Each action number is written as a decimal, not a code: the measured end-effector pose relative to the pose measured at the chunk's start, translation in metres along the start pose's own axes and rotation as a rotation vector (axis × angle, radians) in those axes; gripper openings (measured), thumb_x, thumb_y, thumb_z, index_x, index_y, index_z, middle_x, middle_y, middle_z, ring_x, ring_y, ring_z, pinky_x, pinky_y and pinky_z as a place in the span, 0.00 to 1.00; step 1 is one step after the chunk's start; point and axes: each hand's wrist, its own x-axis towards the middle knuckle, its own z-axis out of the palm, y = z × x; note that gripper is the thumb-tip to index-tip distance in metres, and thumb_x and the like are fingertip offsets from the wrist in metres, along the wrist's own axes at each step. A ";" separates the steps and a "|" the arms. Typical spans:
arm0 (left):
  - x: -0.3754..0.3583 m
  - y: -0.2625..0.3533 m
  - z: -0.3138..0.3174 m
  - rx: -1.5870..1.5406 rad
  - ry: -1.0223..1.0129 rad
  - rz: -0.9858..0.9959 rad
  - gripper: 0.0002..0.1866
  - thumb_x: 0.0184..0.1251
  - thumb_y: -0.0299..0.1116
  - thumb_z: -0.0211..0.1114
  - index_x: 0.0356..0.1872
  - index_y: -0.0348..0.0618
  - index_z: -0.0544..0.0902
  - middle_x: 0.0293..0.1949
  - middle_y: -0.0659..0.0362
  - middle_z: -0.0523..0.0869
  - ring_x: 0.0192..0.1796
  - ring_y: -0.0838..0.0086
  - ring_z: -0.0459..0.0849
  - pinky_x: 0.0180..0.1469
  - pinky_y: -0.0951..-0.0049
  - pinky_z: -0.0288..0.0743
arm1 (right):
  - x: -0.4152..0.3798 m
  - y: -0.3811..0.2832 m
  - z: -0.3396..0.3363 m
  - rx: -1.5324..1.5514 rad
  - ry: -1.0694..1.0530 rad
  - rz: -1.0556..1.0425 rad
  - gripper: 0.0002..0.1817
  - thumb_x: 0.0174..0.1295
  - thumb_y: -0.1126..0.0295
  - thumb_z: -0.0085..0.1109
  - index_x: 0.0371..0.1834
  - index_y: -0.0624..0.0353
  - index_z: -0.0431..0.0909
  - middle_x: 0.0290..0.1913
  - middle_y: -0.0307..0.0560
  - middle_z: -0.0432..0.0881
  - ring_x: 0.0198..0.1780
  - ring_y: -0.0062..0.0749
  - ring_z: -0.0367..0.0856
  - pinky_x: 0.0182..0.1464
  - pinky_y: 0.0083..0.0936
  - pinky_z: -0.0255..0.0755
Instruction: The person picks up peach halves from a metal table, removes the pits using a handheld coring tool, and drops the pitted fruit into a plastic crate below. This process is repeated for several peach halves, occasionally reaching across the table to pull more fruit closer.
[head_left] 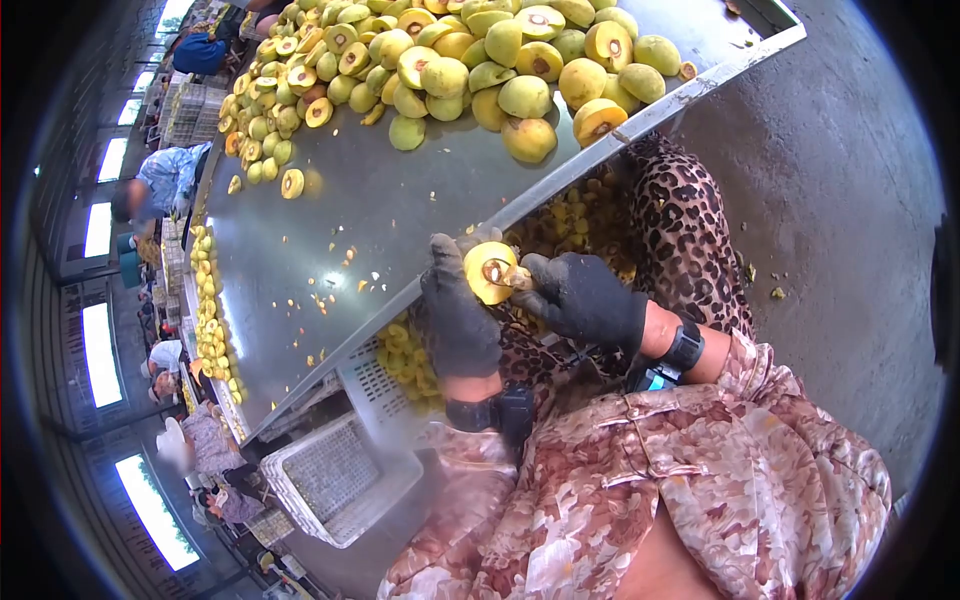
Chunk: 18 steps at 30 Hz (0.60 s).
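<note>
At the desk (330, 240) edge, our left hand (455, 320) clamps its grip on a halved fruit (488, 272); our right hand (580, 298) closes on a tool at its pit.

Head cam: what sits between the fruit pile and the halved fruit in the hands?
In the head view, a mostly bare stretch of the metal table with small scraps, then its raised edge, separates the fruit pile from the halved fruit.

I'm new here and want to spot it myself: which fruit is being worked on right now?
Find the long metal table with its heap of yellow-green fruit. Just off its near edge, two black-gloved hands meet, left hand and right hand. Between them is a halved fruit, cut face up with a brown pit, the only one held off the table.
</note>
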 end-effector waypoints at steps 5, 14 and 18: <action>-0.001 -0.015 -0.007 0.056 -0.009 0.003 0.37 0.85 0.61 0.47 0.44 0.30 0.85 0.40 0.51 0.90 0.38 0.68 0.89 0.46 0.70 0.85 | -0.003 0.012 0.002 -0.003 -0.084 0.048 0.18 0.74 0.51 0.55 0.43 0.55 0.80 0.35 0.61 0.86 0.38 0.65 0.84 0.41 0.55 0.77; 0.003 -0.021 -0.006 0.184 -0.016 0.077 0.36 0.85 0.60 0.46 0.43 0.31 0.87 0.38 0.53 0.90 0.38 0.71 0.88 0.45 0.72 0.84 | -0.007 0.013 -0.001 -0.053 -0.101 0.046 0.21 0.73 0.49 0.57 0.44 0.58 0.82 0.36 0.61 0.86 0.36 0.59 0.85 0.40 0.47 0.77; 0.006 -0.007 -0.015 0.325 -0.149 0.060 0.35 0.86 0.59 0.47 0.49 0.32 0.87 0.44 0.52 0.90 0.43 0.72 0.88 0.48 0.71 0.84 | -0.001 0.027 0.006 0.468 -0.170 0.008 0.21 0.75 0.51 0.59 0.47 0.61 0.85 0.34 0.55 0.87 0.32 0.39 0.82 0.40 0.37 0.77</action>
